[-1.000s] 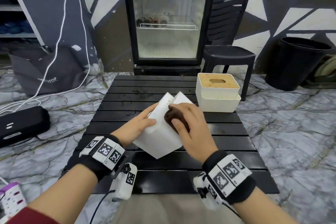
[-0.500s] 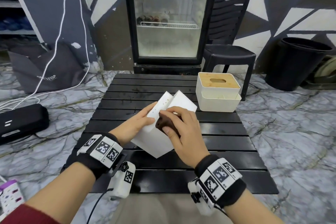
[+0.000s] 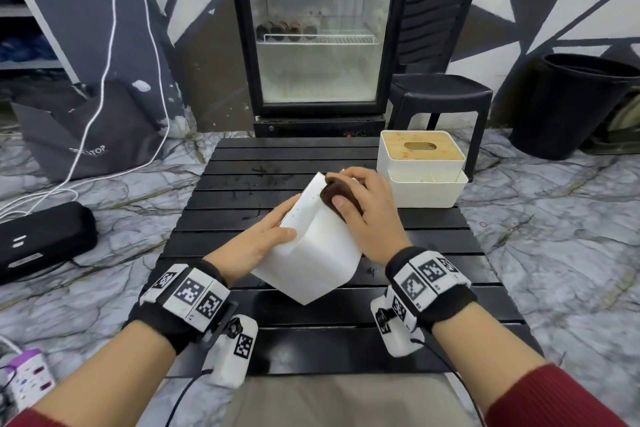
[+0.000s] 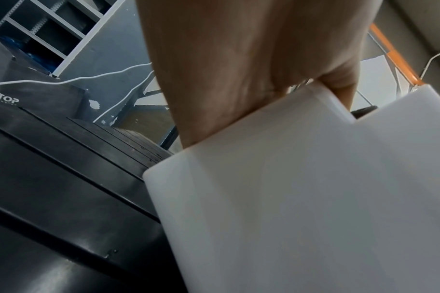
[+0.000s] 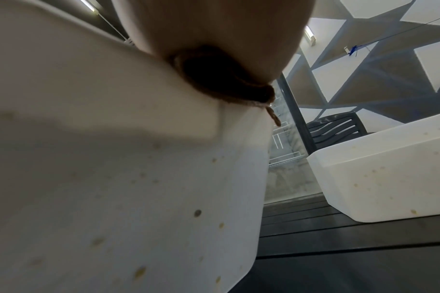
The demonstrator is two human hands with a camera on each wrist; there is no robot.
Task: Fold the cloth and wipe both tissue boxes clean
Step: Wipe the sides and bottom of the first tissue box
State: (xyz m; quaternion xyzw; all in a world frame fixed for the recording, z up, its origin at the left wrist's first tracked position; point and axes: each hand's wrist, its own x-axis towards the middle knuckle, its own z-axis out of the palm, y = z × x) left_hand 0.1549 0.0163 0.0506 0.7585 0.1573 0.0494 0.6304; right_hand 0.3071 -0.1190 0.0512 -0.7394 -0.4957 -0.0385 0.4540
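Here, at the centre of the head view, I see my left hand (image 3: 266,236) gripping the left side of a tilted white tissue box (image 3: 311,253), thumb curled over its upper face. My right hand (image 3: 363,208) presses a bunched brown cloth (image 3: 337,192) against the box's upper right face, fingers curled around it. Yellowish specks dot the box wall in the right wrist view. A second tissue box (image 3: 422,170) with a wooden lid stands upper right on the black slatted table (image 3: 242,191).
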